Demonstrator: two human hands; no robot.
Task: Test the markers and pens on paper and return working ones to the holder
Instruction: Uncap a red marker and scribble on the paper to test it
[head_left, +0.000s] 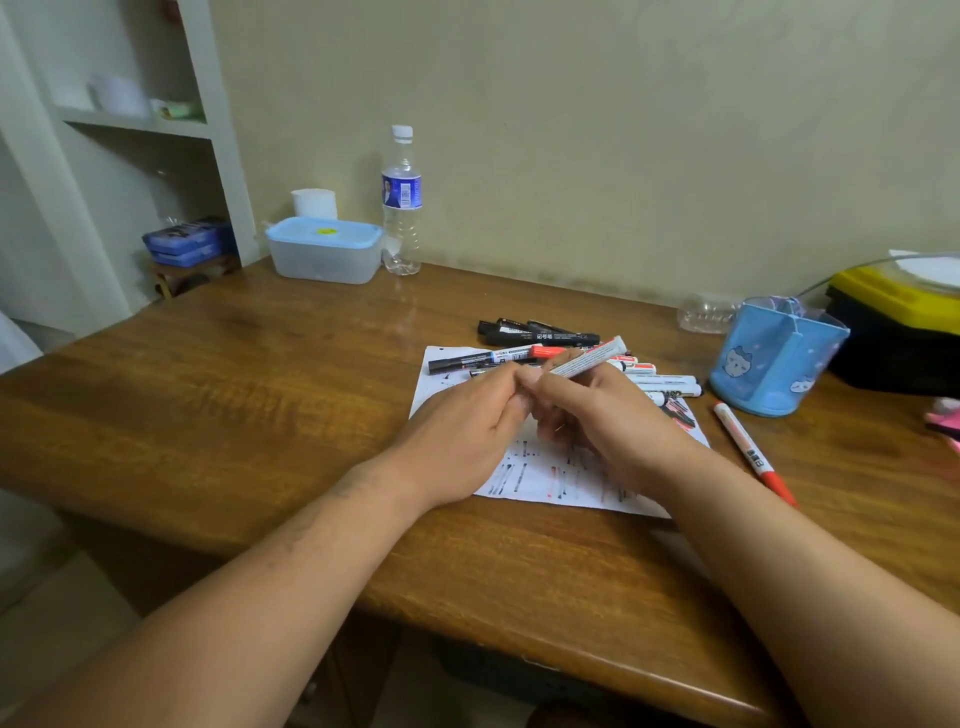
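Both the left hand (466, 418) and right hand (610, 418) grip one white marker (592, 356) above the paper (540, 480)

You are looking across a brown wooden worktop (234, 395) that is standing against a pale wall. At its far edge a clear water bottle (401, 208) is standing upright, just beside a translucent container (324, 252) wearing a light blue lid. A white tissue roll (314, 202) is peeking up behind that container. To your left white shelving (135, 124) is rising, with blue boxes (188, 241) sitting on a small wooden stool (192, 273). On your far right a black and yellow case (898, 332) is resting.
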